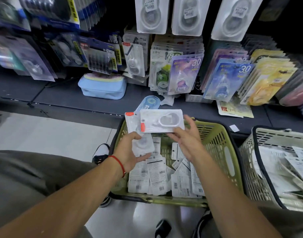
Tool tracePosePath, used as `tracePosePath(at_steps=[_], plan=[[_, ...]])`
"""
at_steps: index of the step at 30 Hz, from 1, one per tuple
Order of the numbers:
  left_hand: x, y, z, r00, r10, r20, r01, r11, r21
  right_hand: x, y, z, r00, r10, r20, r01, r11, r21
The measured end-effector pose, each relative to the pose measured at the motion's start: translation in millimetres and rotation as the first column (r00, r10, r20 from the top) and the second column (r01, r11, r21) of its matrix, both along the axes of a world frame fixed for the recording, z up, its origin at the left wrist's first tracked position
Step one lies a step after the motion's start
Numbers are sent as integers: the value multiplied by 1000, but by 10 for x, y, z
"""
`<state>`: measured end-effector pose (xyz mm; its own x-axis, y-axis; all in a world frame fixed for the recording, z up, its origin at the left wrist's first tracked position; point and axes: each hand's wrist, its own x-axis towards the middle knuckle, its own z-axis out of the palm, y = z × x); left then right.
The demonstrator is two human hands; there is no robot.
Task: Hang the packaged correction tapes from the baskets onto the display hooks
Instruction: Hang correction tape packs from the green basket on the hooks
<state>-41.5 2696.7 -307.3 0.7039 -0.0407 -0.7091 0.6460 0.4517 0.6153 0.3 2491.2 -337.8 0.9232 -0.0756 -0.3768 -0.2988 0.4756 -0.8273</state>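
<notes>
Forearms reach in from the near edge over a green basket [221, 145] on the floor, part-filled with packaged correction tapes [157, 176] lying mostly back side up. The left hand [128, 152], a red cord at its wrist, grips a clear pack [142, 143] by its lower end, thumb across the front, and appears to hold a second pack [131, 122] behind it, though the overlap is blurred. The right hand [186, 140] supports a white pack [161, 120] lying sideways, its fingers [190, 122] loosely spread at the pack's lower edge. A grey basket [250, 152] of further packs stands just beside the green one, to the right. Beyond, a dark shelf [61, 93] carries a loose blue correction tape [150, 102] and a pale blue pouch [102, 88]. Above the shelf, hung packs [151, 14] fill the display hooks.
</notes>
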Motion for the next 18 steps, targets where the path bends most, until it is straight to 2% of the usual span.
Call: tracePosePath(at_steps=[1, 3, 7, 10, 11, 12, 13, 14, 15, 16, 18], plan=[[-10, -29, 22, 999, 16, 32, -14, 998, -57, -38, 106, 12, 997, 75, -2, -75, 997, -37], [-5, -64, 58, 995, 54, 88, -48, 997, -67, -118, 315, 4, 971, 236, -37, -239, 952, -189], [29, 1, 7, 979, 128, 162, -135, 990, 36, -153, 557, -127, 875, 451, -175, -475, 728, -494], [55, 127, -33, 954, 187, 234, -234, 954, 189, -142, 563, -268, 818, 495, -294, -572, 641, -512], [66, 159, -42, 945, 191, 266, -256, 938, 235, -168, 555, -343, 794, 488, -362, -605, 579, -546], [79, 186, -47, 939, 183, 290, -264, 926, 269, -206, 545, -445, 742, 488, -460, -663, 431, -612], [90, 207, -57, 937, 174, 304, -265, 920, 289, -265, 553, -581, 653, 485, -582, -733, 210, -647], [94, 223, -69, 936, 167, 311, -262, 919, 295, -350, 583, -700, 558, 456, -693, -781, 6, -625], [90, 236, -80, 936, 159, 315, -256, 921, 294, -451, 628, -795, 492, 421, -762, -802, -122, -585], [84, 247, -90, 936, 148, 318, -247, 923, 296, -549, 677, -882, 468, 399, -788, -801, -184, -569], [76, 276, -119, 939, 129, 320, -231, 924, 305, -656, 722, -1008, 522, 398, -755, -745, -219, -630]])
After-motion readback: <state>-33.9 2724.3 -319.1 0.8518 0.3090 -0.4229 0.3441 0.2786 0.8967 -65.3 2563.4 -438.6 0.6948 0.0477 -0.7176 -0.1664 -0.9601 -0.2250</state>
